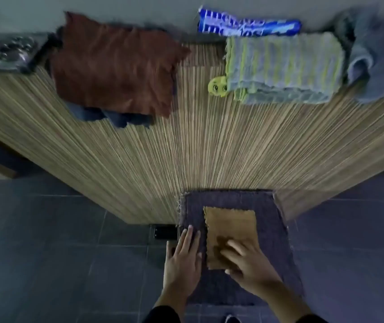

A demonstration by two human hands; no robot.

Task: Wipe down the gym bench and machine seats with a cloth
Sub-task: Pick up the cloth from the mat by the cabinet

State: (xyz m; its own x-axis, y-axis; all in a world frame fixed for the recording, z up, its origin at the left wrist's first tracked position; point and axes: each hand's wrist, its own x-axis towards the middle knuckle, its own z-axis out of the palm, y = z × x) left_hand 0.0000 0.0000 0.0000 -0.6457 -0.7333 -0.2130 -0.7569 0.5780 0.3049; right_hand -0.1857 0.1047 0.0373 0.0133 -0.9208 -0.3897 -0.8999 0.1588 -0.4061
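Observation:
A small tan cloth [232, 226] lies flat on a dark purple towel [272, 236] that drapes over the near edge of a striped wooden tabletop [186, 148]. My right hand [247, 264] lies on the near end of the tan cloth, its fingers spread and blurred. My left hand [183, 257] rests flat on the purple towel's left edge with straight fingers. No gym bench or machine seat is in view.
At the back of the tabletop lie a rust-brown cloth [116, 64] over a dark blue one [114, 117], a grey and yellow striped cloth stack [284, 66], a blue packet [247, 24], and a grey towel [377, 54]. Dark floor tiles [58, 252] surround the table.

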